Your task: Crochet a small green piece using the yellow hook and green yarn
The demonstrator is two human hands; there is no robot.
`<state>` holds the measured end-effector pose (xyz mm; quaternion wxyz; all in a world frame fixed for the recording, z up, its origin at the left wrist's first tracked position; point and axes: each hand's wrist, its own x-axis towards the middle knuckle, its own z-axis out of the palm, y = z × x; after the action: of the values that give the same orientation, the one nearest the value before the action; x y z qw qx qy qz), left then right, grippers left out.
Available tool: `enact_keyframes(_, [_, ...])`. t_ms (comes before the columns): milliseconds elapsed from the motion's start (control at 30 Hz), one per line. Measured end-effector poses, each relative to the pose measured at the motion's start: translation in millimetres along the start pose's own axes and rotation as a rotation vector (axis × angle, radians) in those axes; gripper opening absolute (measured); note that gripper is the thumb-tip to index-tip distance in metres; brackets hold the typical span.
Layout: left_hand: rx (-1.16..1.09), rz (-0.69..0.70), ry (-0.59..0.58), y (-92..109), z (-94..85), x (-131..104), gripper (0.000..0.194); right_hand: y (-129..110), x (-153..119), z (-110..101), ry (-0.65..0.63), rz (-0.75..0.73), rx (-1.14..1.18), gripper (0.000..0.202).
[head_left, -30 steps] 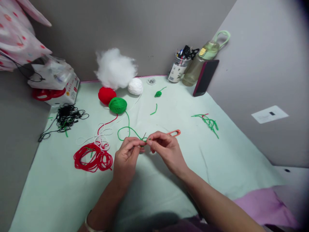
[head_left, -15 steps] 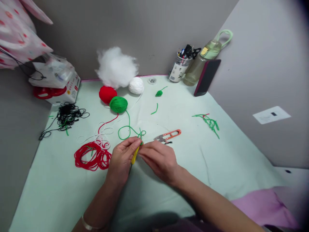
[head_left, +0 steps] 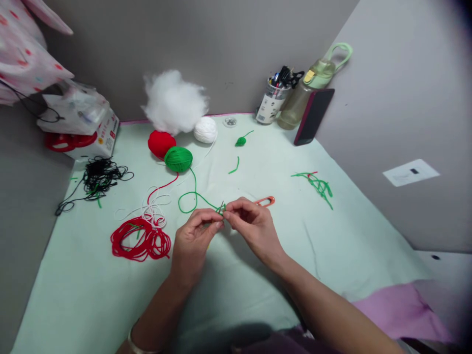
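My left hand (head_left: 193,241) is closed, thumb against fingertips, around a slim crochet hook. Only a scrap of its yellow handle (head_left: 208,245) shows below the thumb, and a thin shaft (head_left: 221,206) pokes up past the fingertips. My right hand (head_left: 254,228) pinches the green yarn (head_left: 210,202) right beside it, and the fingertips of both hands nearly meet. The small piece of work between them is mostly hidden. That strand loops back over the table to a green yarn ball (head_left: 179,159). Behind my right hand, orange-handled thread snips (head_left: 266,201) are partly covered.
Red (head_left: 161,144) and white (head_left: 205,130) yarn balls lie by fluffy stuffing (head_left: 175,101). Loose red yarn (head_left: 140,239) and tangled black cord (head_left: 103,176) are at left. A small green crocheted piece (head_left: 241,141), pen cup (head_left: 272,102), bottle (head_left: 304,98) and phone (head_left: 314,117) stand farther back.
My right hand has shifted up and turned, now covering the snips' blades. The yellow handle, plain before, is almost hidden. The whole view has moved slightly.
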<state>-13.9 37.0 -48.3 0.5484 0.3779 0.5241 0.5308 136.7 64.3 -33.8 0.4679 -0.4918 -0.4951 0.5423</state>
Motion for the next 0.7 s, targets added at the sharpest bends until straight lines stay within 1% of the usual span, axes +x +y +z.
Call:
enact_keyframes(100, [0.027, -0.009, -0.007, 2.6, 0.5, -0.1, 0.006, -0.9, -3.0, 0.1, 0.018, -0.085, -0.051, 0.008])
enact_keyframes(167, [0.027, -0.025, -0.009, 4.7, 1.7, -0.5, 0.005, -0.2, -5.3, 0.2, 0.020, -0.183, -0.120, 0.006])
enact_keyframes(233, [0.013, -0.049, -0.005, 6.4, 2.8, -1.2, 0.006, 1.7, -7.8, 0.3, 0.016, -0.328, -0.228, 0.008])
enact_keyframes(333, [-0.026, -0.095, 0.012, 7.1, 2.2, -1.9, 0.008, 5.5, -10.9, -0.2, -0.017, -0.597, -0.493, 0.015])
enact_keyframes(433, [-0.096, -0.169, 0.039, 6.5, -0.4, -1.6, 0.019, 8.9, -11.8, -1.5, -0.061, -0.855, -0.774, 0.021])
enact_keyframes(500, [-0.156, -0.225, 0.051, 7.4, -1.4, -0.8, 0.027, 10.4, -11.4, -2.3, -0.064, -0.963, -0.882, 0.024])
enact_keyframes(567, [-0.209, -0.269, 0.056, 9.9, -1.1, 0.0, 0.030, 11.3, -11.0, -2.6, -0.071, -0.985, -0.899, 0.025])
enact_keyframes(700, [-0.265, -0.294, 0.063, 15.8, 1.1, 0.7, 0.033, 12.3, -11.6, -1.0, -0.113, -0.860, -0.728, 0.020])
